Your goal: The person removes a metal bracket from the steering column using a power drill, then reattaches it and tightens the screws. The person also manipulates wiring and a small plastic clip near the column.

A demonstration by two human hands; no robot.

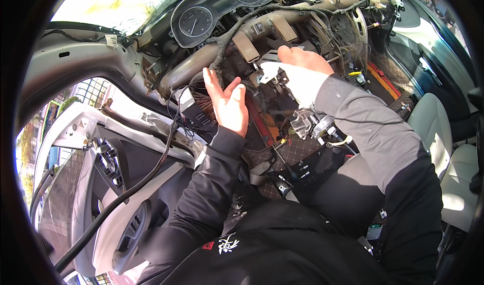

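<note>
My left hand [231, 106] is raised in front of the stripped dashboard, its fingers stretched out and apart, holding nothing. It is beside a thick taped wiring harness [220, 58] and near a grey connector box [189, 103] with a bundle of thin wires. My right hand [305, 73] is closed at the middle of the dash, below the bare metal cross beam [201, 65]. Strong sunlight washes out its fingers, and what they grip cannot be made out. A pale bracket-like piece [269, 73] shows at its left side. Below that hand is the steering column assembly [315, 126].
An instrument cluster [194, 22] sits above the beam. The driver's door [136, 219] stands open at left, with a black cable [136, 186] crossing it. Loose small parts [304, 171] lie on the floor. Light seats [432, 126] are at right.
</note>
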